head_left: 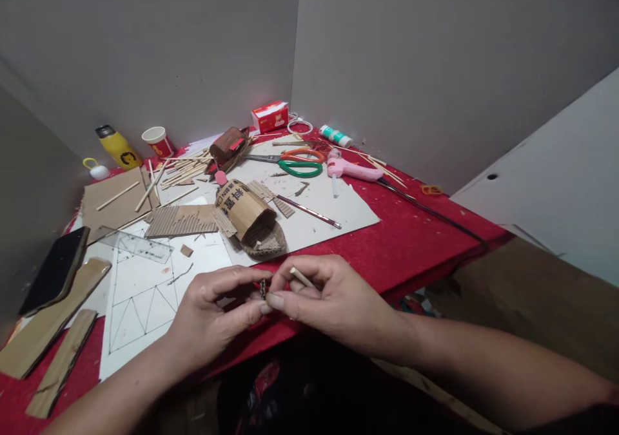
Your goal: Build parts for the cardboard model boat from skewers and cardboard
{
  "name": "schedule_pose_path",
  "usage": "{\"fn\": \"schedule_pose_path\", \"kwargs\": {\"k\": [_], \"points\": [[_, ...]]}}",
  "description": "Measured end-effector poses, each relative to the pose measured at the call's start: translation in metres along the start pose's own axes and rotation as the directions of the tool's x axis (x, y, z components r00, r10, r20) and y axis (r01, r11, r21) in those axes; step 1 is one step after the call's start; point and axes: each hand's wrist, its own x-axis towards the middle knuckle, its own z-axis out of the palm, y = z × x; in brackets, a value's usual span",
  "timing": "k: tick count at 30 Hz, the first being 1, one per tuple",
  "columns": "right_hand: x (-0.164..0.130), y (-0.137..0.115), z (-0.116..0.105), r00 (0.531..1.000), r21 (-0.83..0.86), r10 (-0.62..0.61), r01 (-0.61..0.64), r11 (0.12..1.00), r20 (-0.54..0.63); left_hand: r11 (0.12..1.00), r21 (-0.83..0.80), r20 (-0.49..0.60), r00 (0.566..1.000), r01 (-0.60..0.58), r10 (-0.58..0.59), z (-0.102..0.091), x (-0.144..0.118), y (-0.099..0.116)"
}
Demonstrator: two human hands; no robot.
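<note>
Head view: left hand (213, 312) and right hand (329, 299) met at front edge of red table (416, 241), fingertips pinched shut on small dark piece (264, 289). Right hand also gripped thin wooden stick (302, 277), likely kept ready. Cardboard model (249, 219) lay just behind.

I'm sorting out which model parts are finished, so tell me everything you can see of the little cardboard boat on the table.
The cardboard boat is a small brown model with a flat, pointed hull of corrugated board and an arched roof curved over its middle. Black printed characters run across the roof's far end. It rests on a grey sheet on the red table, its bow pointing toward the person, with loose corrugated strips beside it. It sits just beyond the left hand and right hand; neither touches it.
</note>
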Motion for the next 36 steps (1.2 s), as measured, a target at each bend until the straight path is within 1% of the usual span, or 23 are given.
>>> {"fn": "schedule_pose_path", "kwargs": {"k": [4, 8, 10, 14, 20, 24, 27, 30, 33, 36], "points": [[0.000, 0.001, 0.002, 1.000, -0.055, -0.019, 0.018, 0.998, -0.024, 0.995, 0.061, 0.009, 0.997, -0.075, 0.075, 0.000, 0.000, -0.004], [0.001, 0.001, 0.003, 0.998, -0.078, -0.055, 0.053, 0.996, -0.034, 0.989, 0.094, -0.006, 0.993, -0.116, 0.117, 0.001, -0.001, -0.006], [0.001, 0.001, 0.003, 0.998, -0.085, -0.057, 0.054, 0.995, -0.034, 0.989, 0.095, -0.014, 0.993, -0.116, 0.118, 0.001, -0.002, -0.006], [0.001, 0.001, 0.003, 0.999, -0.117, -0.020, 0.017, 0.993, -0.030, 0.989, 0.118, -0.012, 0.995, -0.093, 0.095, 0.001, -0.002, -0.006], [0.000, 0.003, 0.002, 0.998, -0.242, -0.055, 0.045, 0.969, -0.037, 0.985, 0.142, -0.018, 0.995, -0.099, 0.103, 0.002, -0.001, -0.011], [0.000, 0.002, 0.002, 0.999, -0.310, -0.047, 0.036, 0.950, -0.026, 0.982, 0.148, -0.027, 0.992, -0.116, 0.121, 0.003, -0.003, -0.012], [0.001, 0.001, 0.004, 0.999, -0.256, -0.034, 0.023, 0.966, -0.037, 0.993, 0.099, -0.027, 0.997, -0.070, 0.073, 0.004, -0.003, -0.012], [0.003, 0.001, 0.005, 0.998, -0.163, -0.018, 0.007, 0.987, -0.067, 0.999, 0.017, -0.064, 0.998, -0.029, 0.030, 0.004, -0.003, -0.010], [0.005, 0.001, 0.006, 0.997, -0.119, -0.004, -0.005, 0.993, -0.076, 0.998, -0.065, -0.089, 0.996, 0.014, -0.020, 0.005, -0.004, -0.007], [0.006, 0.001, 0.007, 0.997, -0.073, -0.016, 0.010, 0.997, -0.082, 0.981, -0.178, -0.073, 0.993, 0.080, -0.094, 0.004, -0.005, -0.004]]}}
